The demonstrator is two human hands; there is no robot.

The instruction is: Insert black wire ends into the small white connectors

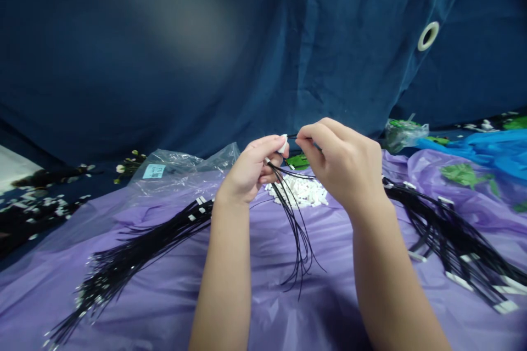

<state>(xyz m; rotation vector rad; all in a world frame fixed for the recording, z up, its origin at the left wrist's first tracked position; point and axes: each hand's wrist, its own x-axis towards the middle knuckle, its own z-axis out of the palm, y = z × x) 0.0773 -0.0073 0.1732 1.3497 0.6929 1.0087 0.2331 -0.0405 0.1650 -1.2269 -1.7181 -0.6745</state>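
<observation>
My left hand is closed, pinching a small white plastic connector between thumb and fingers. Its lower fingers also hold several thin black wires, whose free ends dangle over the purple sheet. To its right, my right hand pinches a black wire that runs to the connector; whether the wire end sits inside it is too small to tell. Behind and below the hands lies a pile of small white connectors.
A bundle of black wires lies on the left of the purple sheet. Black wires with white connectors lie on the right. Behind are a clear plastic bag, a blue plastic sheet and a dark blue curtain.
</observation>
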